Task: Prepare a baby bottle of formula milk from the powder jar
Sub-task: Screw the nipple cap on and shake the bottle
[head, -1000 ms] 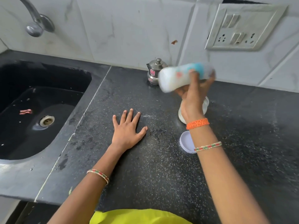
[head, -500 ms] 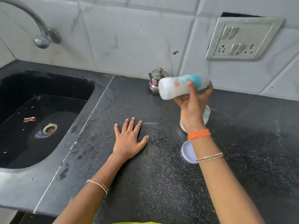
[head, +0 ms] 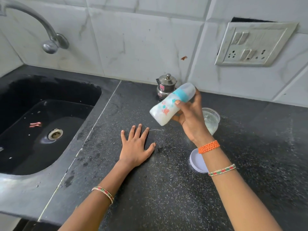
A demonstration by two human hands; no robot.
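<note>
My right hand [head: 191, 119] grips a capped baby bottle [head: 168, 107] with a teal collar, held above the black counter [head: 166, 189]. The bottle is tilted, cap up to the right, base down to the left, with white milk pooled in the low end. Flat on the counter, left of the bottle, rests my left hand [head: 135, 147] with fingers spread and nothing in it. The clear powder jar [head: 212, 120] stands open behind my right wrist, partly hidden. Its pale round lid [head: 196, 161] lies on the counter under my right forearm.
A small steel pot [head: 165, 86] with a lid stands against the tiled wall. A black sink [head: 41, 124] with a drain and a tap [head: 48, 40] fills the left. A switch and socket plate [head: 253, 44] is on the wall at right. White specks dust the counter.
The bottle has swung from lying nearly level to tilted with its base low, as my right hand shakes it. My left hand stays flat on the counter.
</note>
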